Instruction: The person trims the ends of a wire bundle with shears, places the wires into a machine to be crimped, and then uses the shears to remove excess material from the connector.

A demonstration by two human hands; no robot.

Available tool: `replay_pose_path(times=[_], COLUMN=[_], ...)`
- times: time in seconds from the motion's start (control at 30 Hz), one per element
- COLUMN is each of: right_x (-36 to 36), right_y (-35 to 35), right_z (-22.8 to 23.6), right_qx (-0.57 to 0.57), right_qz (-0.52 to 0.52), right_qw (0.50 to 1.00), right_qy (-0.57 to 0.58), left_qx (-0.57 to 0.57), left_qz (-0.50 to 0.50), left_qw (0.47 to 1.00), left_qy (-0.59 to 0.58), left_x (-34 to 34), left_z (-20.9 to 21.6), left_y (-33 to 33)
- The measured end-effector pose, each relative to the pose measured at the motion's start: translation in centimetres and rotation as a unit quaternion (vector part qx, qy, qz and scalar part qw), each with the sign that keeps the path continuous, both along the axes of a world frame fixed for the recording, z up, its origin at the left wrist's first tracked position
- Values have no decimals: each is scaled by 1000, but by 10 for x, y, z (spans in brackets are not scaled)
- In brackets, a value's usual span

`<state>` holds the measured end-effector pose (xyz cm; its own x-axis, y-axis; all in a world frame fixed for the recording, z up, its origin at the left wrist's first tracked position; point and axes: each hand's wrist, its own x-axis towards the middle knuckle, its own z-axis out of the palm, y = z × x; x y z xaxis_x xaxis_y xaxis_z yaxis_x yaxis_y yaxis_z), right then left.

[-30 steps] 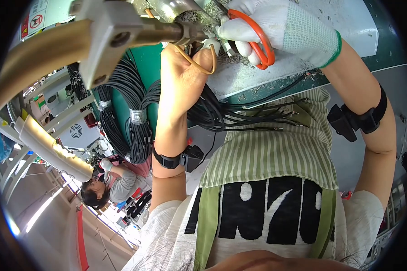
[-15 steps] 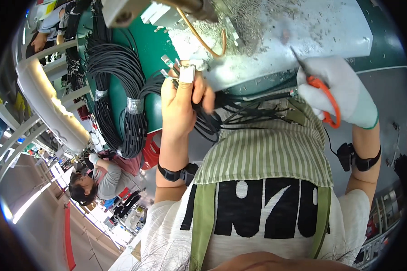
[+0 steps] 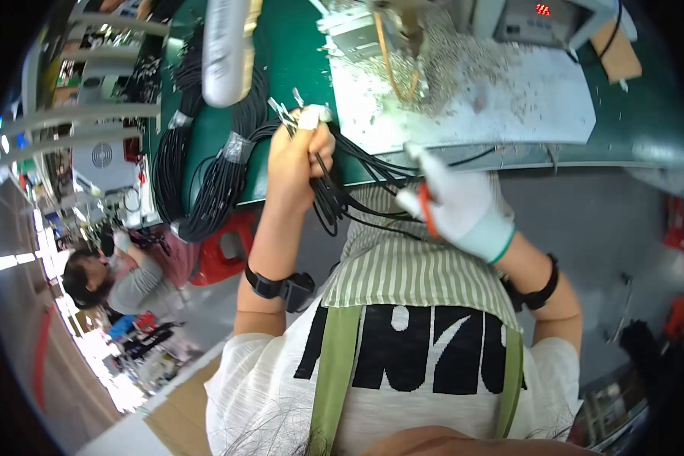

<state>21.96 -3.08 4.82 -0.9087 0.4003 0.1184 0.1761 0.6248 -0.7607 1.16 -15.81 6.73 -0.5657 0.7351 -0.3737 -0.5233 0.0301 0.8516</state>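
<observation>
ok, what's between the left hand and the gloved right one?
Black cables, loosely fanned out. The head view shows them crossing the gap from the left hand toward the right hand, partly over the striped apron.

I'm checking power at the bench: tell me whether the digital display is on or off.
On: the digital display of the control box shows glowing red digits.

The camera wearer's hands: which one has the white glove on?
The right hand, in a white glove with a green edge; the left hand, gripping black cables, has no such glove.
</observation>
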Motion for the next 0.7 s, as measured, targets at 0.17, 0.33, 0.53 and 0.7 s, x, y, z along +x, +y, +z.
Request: replay_pose_path(times=[0.17, 0.33, 0.53, 0.7], right_x=[-5, -6, 17, -11], right_y=[-72, -87, -40, -20], right_z=[-14, -2, 68, 101], right_qx=[126, 180, -52, -347], right_qz=[57, 54, 139, -23], right_qw=[989, 982, 989, 938], right_qy=[-52, -14, -18, 20], left_qx=[-77, -91, -37, 52], left_qz=[106, 75, -33, -219], left_qw=[970, 951, 996, 972], left_qy=[203, 285, 77, 70], left_x=[-58, -102, -48, 24], left_z=[15, 3, 25, 47], left_y=[16, 31, -22, -47])
